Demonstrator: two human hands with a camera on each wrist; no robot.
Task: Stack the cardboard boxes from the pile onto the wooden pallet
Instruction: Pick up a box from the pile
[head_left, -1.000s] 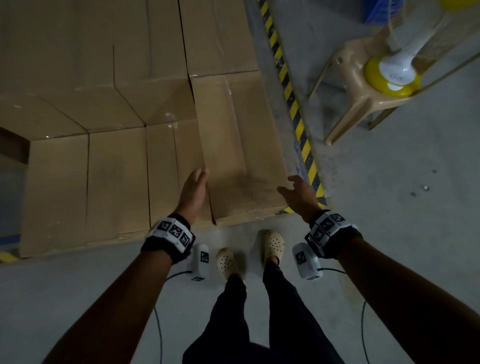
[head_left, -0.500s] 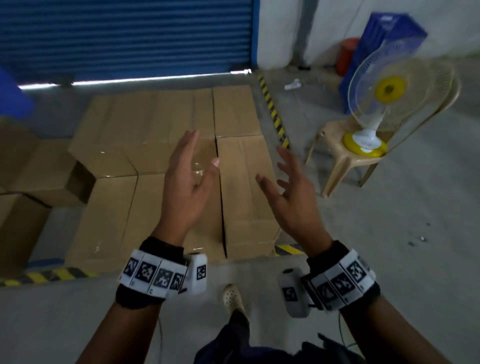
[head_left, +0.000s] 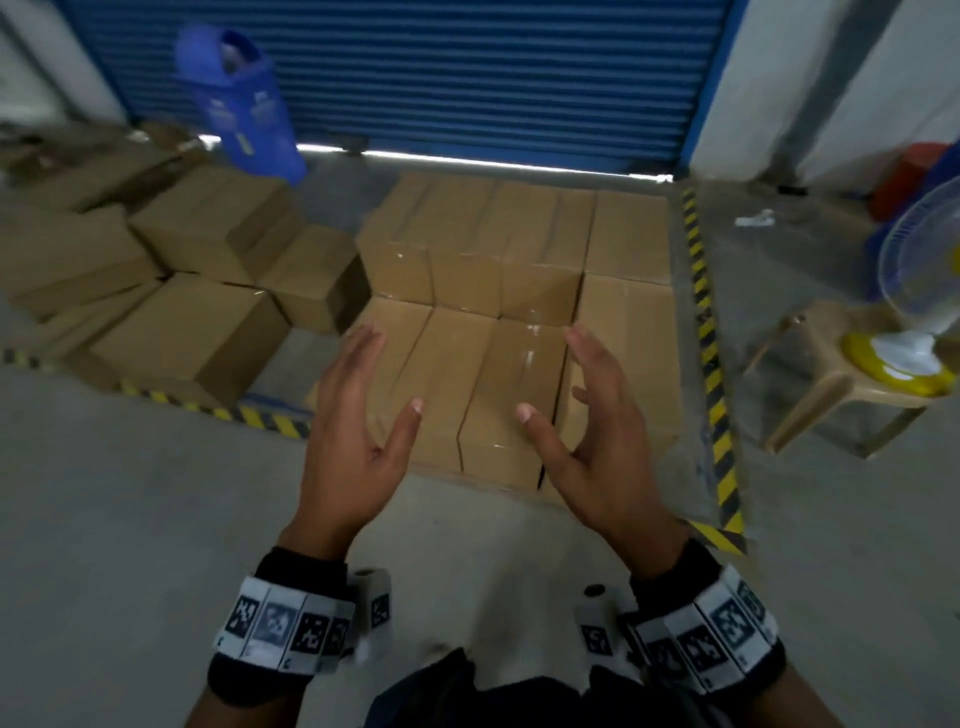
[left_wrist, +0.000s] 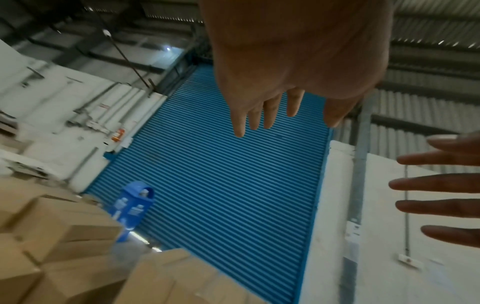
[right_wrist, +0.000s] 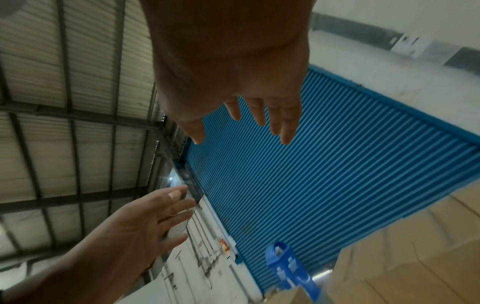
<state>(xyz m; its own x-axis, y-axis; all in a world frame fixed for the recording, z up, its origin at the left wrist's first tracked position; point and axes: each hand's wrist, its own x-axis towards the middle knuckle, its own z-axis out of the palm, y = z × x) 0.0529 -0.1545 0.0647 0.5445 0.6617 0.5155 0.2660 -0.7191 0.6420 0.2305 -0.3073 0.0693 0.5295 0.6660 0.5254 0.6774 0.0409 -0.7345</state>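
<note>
Brown cardboard boxes stand in tidy rows as a stack ahead of me; whatever they rest on is hidden beneath them. A loose pile of similar boxes lies to the left. My left hand and right hand are raised in the air in front of the stack, palms facing each other, fingers spread and holding nothing. Both wrist views show each hand's straight fingers against the blue shutter.
A blue roller shutter closes the back wall. A blue bin stands by the pile. Yellow-black floor tape runs right of the stack. A plastic stool with a table fan on it stands at right.
Both hands have left the front box's sides and risen into the air, empty. The view has tilted up and swung left, bringing the loose pile into sight.
</note>
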